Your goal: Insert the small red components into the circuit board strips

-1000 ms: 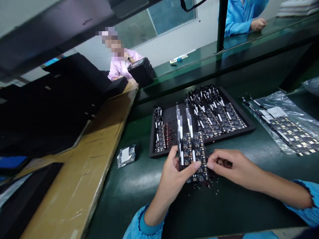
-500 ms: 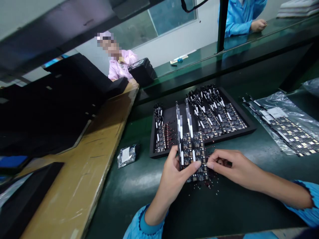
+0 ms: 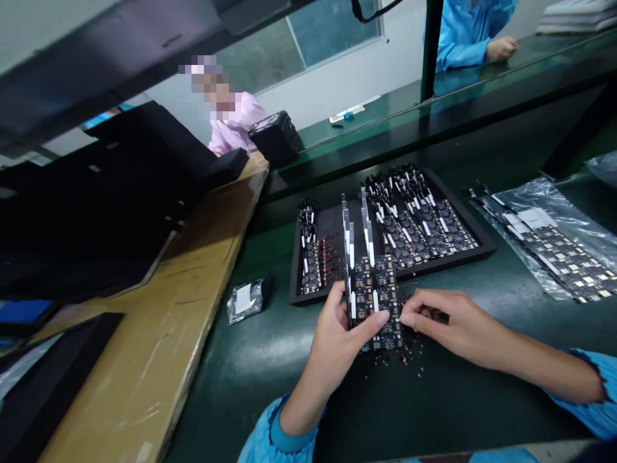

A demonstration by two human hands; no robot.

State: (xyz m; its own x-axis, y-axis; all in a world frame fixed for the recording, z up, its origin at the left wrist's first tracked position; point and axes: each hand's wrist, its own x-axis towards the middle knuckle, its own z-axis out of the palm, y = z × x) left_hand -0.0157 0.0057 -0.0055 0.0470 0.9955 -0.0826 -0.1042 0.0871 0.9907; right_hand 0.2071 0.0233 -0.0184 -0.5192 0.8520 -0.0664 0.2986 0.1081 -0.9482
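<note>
On the dark green bench [image 3: 289,360], just in front of the black shallow tray [image 3: 482,247] of circuit boards, we hold a dark narrow strip of circuit boards [image 3: 373,292]. Our left hand [image 3: 337,341] clasps its near end, thumb over it; our right hand [image 3: 448,321] pinches its right edge with curled fingertips.

**Circuit board strips held on edge**

A stack of dark circuit board strips [image 3: 373,296] with white labels stands tilted on the green surface [image 3: 270,360], just in front of the black tray [image 3: 308,297]. Tiny dark bits [image 3: 409,360] lie scattered at its foot.
</note>
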